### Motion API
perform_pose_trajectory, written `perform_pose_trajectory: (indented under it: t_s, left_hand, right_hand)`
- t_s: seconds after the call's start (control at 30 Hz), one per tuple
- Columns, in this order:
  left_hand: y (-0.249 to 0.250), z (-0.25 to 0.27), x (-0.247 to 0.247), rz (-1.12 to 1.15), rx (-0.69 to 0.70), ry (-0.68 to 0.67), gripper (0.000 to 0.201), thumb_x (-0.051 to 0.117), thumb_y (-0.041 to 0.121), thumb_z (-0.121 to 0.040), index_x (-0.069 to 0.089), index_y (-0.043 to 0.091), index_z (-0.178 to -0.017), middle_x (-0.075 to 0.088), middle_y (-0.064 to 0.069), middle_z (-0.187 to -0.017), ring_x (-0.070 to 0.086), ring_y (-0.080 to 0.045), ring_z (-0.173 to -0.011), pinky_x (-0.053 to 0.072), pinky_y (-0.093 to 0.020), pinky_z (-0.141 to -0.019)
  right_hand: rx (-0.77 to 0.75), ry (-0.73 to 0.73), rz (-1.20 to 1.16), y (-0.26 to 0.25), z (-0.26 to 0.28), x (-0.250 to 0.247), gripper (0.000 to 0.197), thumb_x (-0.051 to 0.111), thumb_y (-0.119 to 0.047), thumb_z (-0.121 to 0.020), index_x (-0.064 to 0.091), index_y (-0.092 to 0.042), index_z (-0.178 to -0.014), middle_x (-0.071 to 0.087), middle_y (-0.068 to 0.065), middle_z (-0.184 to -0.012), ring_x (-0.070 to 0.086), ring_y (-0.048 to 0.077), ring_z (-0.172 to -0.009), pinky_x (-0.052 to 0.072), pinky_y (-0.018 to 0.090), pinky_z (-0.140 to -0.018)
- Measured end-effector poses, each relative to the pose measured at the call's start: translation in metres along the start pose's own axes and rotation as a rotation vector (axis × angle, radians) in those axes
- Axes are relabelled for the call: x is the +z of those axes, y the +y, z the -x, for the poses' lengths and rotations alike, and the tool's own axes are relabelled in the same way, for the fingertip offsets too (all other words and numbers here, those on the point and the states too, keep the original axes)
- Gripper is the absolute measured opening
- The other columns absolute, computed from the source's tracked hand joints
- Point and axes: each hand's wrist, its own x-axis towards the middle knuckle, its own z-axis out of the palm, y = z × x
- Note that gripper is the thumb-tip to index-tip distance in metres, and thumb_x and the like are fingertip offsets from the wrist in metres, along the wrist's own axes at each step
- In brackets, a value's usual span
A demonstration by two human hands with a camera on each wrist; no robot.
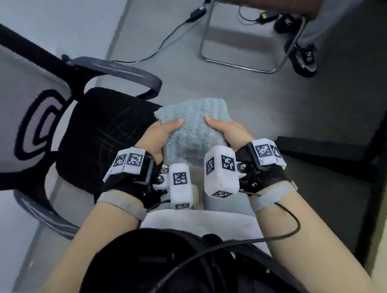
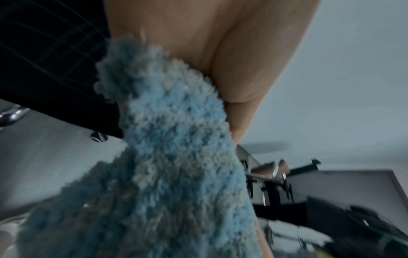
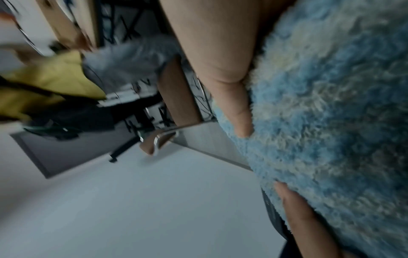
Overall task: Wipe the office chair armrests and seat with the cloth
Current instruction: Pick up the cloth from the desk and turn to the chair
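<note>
I hold the fluffy light-blue microfibre cloth [image 1: 190, 126] bunched in front of me, just beside the black mesh chair seat [image 1: 105, 130], left hand [image 1: 160, 135] and right hand [image 1: 227, 131] pinching opposite edges; it looks soft, light, floppy, so I'd wad it into one palm

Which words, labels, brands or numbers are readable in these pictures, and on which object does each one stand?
No readable words, brands or numbers in any view.
Wrist camera blocks: black-and-white square code patterns only; the tiny print beside them is too small to read.
Chair backrest: a spiral-like figure, no letters.
Cloth, held by left hand and right hand: no label visible.
</note>
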Motion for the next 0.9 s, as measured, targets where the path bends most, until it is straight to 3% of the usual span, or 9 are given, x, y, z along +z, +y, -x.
perform_pose_trajectory:
  t_s: [0.1, 0.23, 0.37, 0.47, 0.6, 0.67, 0.73, 0.83, 0.9]
  left_hand:
    - [0.013, -0.016, -0.020, 0.126, 0.018, 0.137, 0.032, 0.052, 0.014, -0.091, 0.055, 0.002, -0.121, 0.063, -0.018, -0.119, 0.063, -0.031, -0.107, 0.050, -0.044, -0.091]
    - [0.028, -0.035, -0.027, 0.310, 0.020, 0.318, 0.025, 0.052, 0.015, -0.091, 0.058, 0.005, -0.113, 0.065, -0.015, -0.113, 0.064, -0.028, -0.102, 0.051, -0.044, -0.090]
    - [0.031, -0.049, -0.025, 0.490, 0.016, 0.423, 0.023, 0.055, 0.018, -0.090, 0.062, 0.008, -0.109, 0.068, -0.013, -0.107, 0.065, -0.029, -0.101, 0.050, -0.045, -0.091]
    - [0.025, -0.058, -0.027, 0.602, 0.025, 0.456, 0.035, 0.056, 0.020, -0.090, 0.055, 0.009, -0.123, 0.065, -0.013, -0.117, 0.063, -0.028, -0.106, 0.051, -0.043, -0.091]
    - [0.010, -0.071, -0.036, 0.745, 0.039, 0.477, 0.036, 0.052, 0.020, -0.092, 0.053, 0.008, -0.126, 0.064, -0.013, -0.120, 0.063, -0.026, -0.106, 0.053, -0.038, -0.085]
    - [0.003, -0.084, -0.042, 0.786, 0.039, 0.484, 0.034, 0.049, 0.022, -0.093, 0.055, 0.009, -0.123, 0.063, -0.013, -0.121, 0.062, -0.027, -0.108, 0.050, -0.041, -0.091]
    - [-0.002, -0.099, -0.046, 0.811, 0.037, 0.508, 0.029, 0.045, 0.027, -0.094, 0.057, 0.013, -0.117, 0.063, -0.008, -0.119, 0.059, -0.025, -0.109, 0.044, -0.043, -0.100]
    - [0.003, -0.123, -0.053, 0.769, 0.073, 0.529, 0.032, 0.038, 0.034, -0.096, 0.052, 0.020, -0.121, 0.060, 0.003, -0.116, 0.056, -0.014, -0.105, 0.043, -0.033, -0.091]
    - [0.011, -0.137, -0.060, 0.747, 0.102, 0.507, 0.039, 0.033, 0.038, -0.097, 0.047, 0.020, -0.130, 0.055, 0.004, -0.128, 0.052, -0.011, -0.112, 0.043, -0.028, -0.086]
  right_hand:
    - [0.111, -0.062, 0.136, -0.017, -0.045, 0.027, 0.026, 0.057, -0.009, -0.089, 0.056, 0.005, -0.111, 0.071, 0.014, -0.083, 0.070, 0.023, -0.066, 0.058, 0.029, -0.055]
    - [0.255, -0.121, 0.354, -0.046, -0.090, 0.058, 0.040, 0.064, -0.014, -0.085, 0.056, 0.004, -0.120, 0.062, 0.024, -0.117, 0.065, 0.035, -0.098, 0.057, 0.038, -0.074]
    - [0.339, -0.180, 0.543, -0.073, -0.123, 0.077, 0.039, 0.064, -0.015, -0.085, 0.057, 0.002, -0.119, 0.063, 0.022, -0.115, 0.067, 0.030, -0.088, 0.058, 0.035, -0.069]
    - [0.363, -0.183, 0.662, -0.079, -0.144, 0.086, 0.040, 0.065, -0.017, -0.084, 0.057, 0.001, -0.119, 0.065, 0.022, -0.112, 0.068, 0.029, -0.085, 0.059, 0.035, -0.066]
    - [0.425, -0.183, 0.701, -0.074, -0.161, 0.091, 0.042, 0.064, -0.017, -0.085, 0.055, 0.000, -0.121, 0.065, 0.021, -0.111, 0.070, 0.026, -0.077, 0.057, 0.031, -0.054]
    - [0.431, -0.169, 0.671, -0.069, -0.172, 0.090, 0.046, 0.066, -0.017, -0.082, 0.053, -0.002, -0.123, 0.064, 0.022, -0.115, 0.068, 0.031, -0.090, 0.058, 0.037, -0.060]
    - [0.390, -0.115, 0.623, -0.066, -0.188, 0.082, 0.060, 0.075, -0.021, -0.073, 0.052, -0.005, -0.126, 0.063, 0.020, -0.119, 0.065, 0.036, -0.100, 0.057, 0.047, -0.074]
    - [0.298, 0.014, 0.523, -0.074, -0.215, 0.068, 0.104, 0.092, -0.032, -0.044, 0.044, -0.013, -0.133, 0.061, 0.016, -0.124, 0.063, 0.036, -0.105, 0.049, 0.059, -0.085]
    - [0.269, 0.086, 0.514, -0.085, -0.228, 0.065, 0.104, 0.089, -0.040, -0.049, 0.038, -0.016, -0.137, 0.058, 0.013, -0.129, 0.063, 0.032, -0.105, 0.053, 0.053, -0.082]
